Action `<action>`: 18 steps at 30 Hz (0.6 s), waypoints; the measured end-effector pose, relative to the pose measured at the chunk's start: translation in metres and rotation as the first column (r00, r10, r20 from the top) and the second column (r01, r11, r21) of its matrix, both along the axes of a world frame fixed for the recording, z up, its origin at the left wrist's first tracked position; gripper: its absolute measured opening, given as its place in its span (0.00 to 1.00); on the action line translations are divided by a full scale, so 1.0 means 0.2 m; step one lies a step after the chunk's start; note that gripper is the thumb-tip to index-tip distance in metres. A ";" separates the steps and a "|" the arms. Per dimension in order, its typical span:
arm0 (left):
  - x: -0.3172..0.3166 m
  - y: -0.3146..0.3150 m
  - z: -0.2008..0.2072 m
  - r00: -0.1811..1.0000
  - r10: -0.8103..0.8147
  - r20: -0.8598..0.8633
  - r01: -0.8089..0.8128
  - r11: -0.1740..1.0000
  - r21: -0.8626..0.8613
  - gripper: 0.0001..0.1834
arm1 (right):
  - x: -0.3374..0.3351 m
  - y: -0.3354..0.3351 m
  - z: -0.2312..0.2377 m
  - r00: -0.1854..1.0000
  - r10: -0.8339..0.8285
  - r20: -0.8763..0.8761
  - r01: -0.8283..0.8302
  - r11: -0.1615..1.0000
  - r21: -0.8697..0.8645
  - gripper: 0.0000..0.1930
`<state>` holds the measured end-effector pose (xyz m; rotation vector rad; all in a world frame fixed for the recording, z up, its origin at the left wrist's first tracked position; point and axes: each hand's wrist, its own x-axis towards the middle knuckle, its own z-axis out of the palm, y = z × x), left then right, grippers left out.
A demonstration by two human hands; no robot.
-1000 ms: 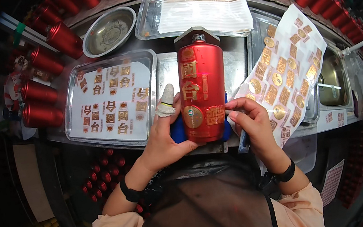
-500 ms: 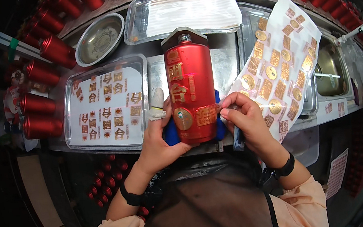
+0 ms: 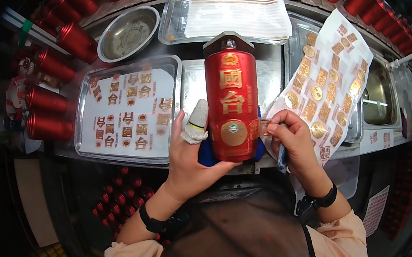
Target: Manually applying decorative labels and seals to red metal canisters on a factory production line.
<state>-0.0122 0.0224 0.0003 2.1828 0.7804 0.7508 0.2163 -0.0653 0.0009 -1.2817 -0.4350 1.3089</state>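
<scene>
Tabletop (image 3: 90,66) metal is spreading grey before me. Towards its right end, a patterned sheet (image 3: 334,64) of gold labels is lying aslant. Near its front left corner, a clear tray (image 3: 177,78) is holding a white label sheet (image 3: 121,108). At the middle of the front edge, the red bottle (image 3: 235,112) is resting, neck pointing away from me. My left grip (image 3: 184,157) is holding its lower left side, thumb touching the base. My right grip (image 3: 294,138) is pinching a small translucent label (image 3: 263,126) at the bottle's right side; whether they are touching, I cannot tell.
</scene>
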 end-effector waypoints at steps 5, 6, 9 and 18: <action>-0.01 0.00 0.04 0.999 0.042 -0.034 -0.037 0.987 0.155 0.54 | 0.02 -0.05 0.10 0.986 0.003 0.168 -0.003 1.000 -0.003 0.05; -0.02 0.00 0.04 0.999 0.047 -0.005 -0.046 0.991 0.126 0.51 | 0.01 -0.06 0.13 0.974 -0.004 0.225 0.001 1.000 0.012 0.06; -0.05 0.01 0.08 1.000 0.009 -0.006 -0.009 0.998 -0.059 0.45 | -0.03 -0.07 0.22 0.957 -0.004 0.289 -0.014 0.998 0.058 0.06; -0.05 0.00 0.04 0.939 0.241 0.247 -0.143 0.924 -0.355 0.30 | -0.16 -0.07 0.31 0.765 0.100 0.636 -0.335 0.905 0.262 0.06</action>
